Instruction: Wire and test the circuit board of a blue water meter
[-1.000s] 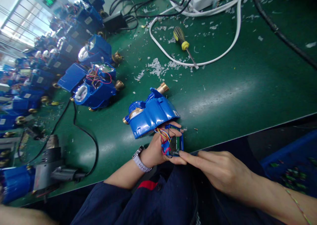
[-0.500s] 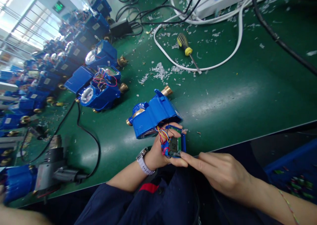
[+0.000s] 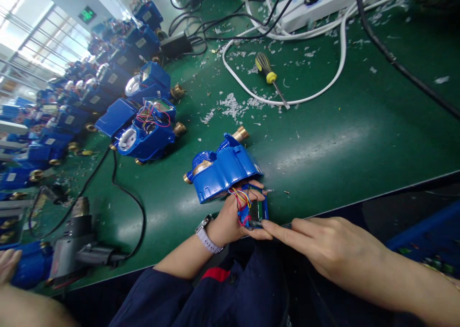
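My left hand [image 3: 233, 217] is closed round a small blue-framed circuit board with a display [image 3: 256, 210], held at the table's front edge. Colored wires [image 3: 241, 197] run from the board toward a blue water meter [image 3: 226, 169] with brass ends, lying just beyond the hand. The display looks dark, with no readable characters. My right hand [image 3: 332, 250] has its index fingertip on the board's near right corner; its other fingers are curled, and the thumb is hidden. A small coiled spring [image 3: 269, 191] sticks out at the board's far right corner.
More water meters [image 3: 147, 125] fill the left side, one with its lid raised. A screwdriver [image 3: 266, 68], white cable [image 3: 323, 92] and power strip [image 3: 316, 5] lie farther back. At lower left, another person's hand [image 3: 9, 267] is by a meter, near a grey power tool [image 3: 77, 243].
The characters on the display are no longer visible. The water meter appears slightly rolled. My right fingertip stays on the board. The other person's hand has come further into view at left.
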Demonstrator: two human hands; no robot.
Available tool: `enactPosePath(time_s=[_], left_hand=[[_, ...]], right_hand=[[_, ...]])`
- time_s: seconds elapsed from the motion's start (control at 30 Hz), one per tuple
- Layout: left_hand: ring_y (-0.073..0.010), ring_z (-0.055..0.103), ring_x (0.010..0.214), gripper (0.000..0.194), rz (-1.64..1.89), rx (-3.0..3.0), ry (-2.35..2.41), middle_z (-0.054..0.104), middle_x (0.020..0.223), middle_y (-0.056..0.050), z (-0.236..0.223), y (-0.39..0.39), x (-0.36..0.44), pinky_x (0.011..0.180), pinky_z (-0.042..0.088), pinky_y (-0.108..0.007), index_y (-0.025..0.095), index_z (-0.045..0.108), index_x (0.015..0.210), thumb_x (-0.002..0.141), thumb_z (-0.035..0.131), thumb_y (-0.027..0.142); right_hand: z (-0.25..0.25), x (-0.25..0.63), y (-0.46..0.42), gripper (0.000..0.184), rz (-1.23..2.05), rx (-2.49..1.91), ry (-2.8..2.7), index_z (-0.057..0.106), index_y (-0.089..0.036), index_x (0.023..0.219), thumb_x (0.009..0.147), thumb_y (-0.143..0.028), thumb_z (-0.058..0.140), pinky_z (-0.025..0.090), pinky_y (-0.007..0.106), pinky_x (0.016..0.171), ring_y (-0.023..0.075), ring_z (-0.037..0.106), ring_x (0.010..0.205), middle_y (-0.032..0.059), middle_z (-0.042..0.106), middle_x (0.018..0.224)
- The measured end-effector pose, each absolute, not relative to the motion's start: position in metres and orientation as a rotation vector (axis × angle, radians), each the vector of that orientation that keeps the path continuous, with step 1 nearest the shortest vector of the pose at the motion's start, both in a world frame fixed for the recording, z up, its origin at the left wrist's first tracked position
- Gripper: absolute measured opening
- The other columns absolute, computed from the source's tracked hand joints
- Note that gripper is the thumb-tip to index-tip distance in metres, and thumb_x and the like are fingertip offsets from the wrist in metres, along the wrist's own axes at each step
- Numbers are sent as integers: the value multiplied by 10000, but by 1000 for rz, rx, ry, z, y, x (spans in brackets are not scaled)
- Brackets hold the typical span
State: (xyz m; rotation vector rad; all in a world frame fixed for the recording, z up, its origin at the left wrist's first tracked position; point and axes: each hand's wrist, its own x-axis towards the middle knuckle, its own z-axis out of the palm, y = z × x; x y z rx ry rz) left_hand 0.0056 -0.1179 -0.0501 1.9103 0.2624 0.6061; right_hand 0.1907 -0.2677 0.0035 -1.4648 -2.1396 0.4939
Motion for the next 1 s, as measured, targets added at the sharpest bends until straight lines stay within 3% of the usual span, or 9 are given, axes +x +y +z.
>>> enactPosePath(time_s=[0.1,0.2,0.3,0.4,0.5,0.6,0.73,0.8,1.0], left_hand=[[-293,614,1141,602,610,1899,253,637,1070,-91,-52,-118,6,951,501,-465,242,520,1123,691,795,559],[-289,616,1129,647,631,1851,251,625,1067,-78,-53,-119,7,943,506,-463,250,523,1115,649,804,599],[-289,612,1135,644,639,1827,259,613,1075,-73,-53,-119,7,942,509,-459,249,532,1102,643,801,612],[-289,612,1133,630,603,1833,271,609,1085,-77,-51,-118,8,946,506,-462,240,529,1103,658,799,595],[-282,618,1114,608,618,1815,265,619,1035,-67,-48,-118,9,939,506,-457,234,517,1079,667,804,577],[-276,622,1086,609,620,1799,274,622,1002,-60,-46,-118,11,920,511,-446,229,517,1036,642,817,582],[-282,617,1085,649,596,1794,287,624,992,-51,-45,-116,13,952,492,-469,235,517,1035,596,840,587],[-282,616,1076,655,595,1752,279,625,1000,-56,-45,-117,14,945,494,-466,234,519,1025,587,838,601],[-271,625,1031,643,594,1617,301,615,1050,-73,-43,-123,15,910,504,-451,227,523,961,564,840,622]], right_hand=[[0,187,-269,629,483,-1444,-2139,547,-167,1399,835,58,382,525,280,483,184,633,525,33,678,722],[-2,178,-267,503,960,-1344,-1748,575,-194,1369,944,-10,379,595,256,747,161,727,828,48,754,1022],[-4,172,-266,437,1157,-1258,-1526,583,-218,1358,988,-75,400,549,234,916,138,691,1036,18,707,1210],[-9,174,-269,507,793,-1366,-1777,576,-189,1364,945,-21,344,594,252,695,154,717,756,38,748,909],[-12,179,-270,571,369,-1432,-2076,546,-150,1372,876,24,323,507,263,491,154,611,526,2,628,681],[-11,179,-267,628,323,-1460,-2145,447,-145,1435,846,35,324,462,275,471,152,594,520,-9,613,706],[-8,176,-262,677,596,-1455,-2076,330,-173,1508,860,22,341,452,272,479,143,600,526,-16,662,751],[-8,175,-261,652,637,-1426,-2068,368,-175,1496,871,8,357,443,265,482,137,595,531,-12,663,741],[-11,177,-258,542,355,-1359,-2152,479,-157,1434,930,-36,322,392,282,442,139,515,478,-15,553,653]])
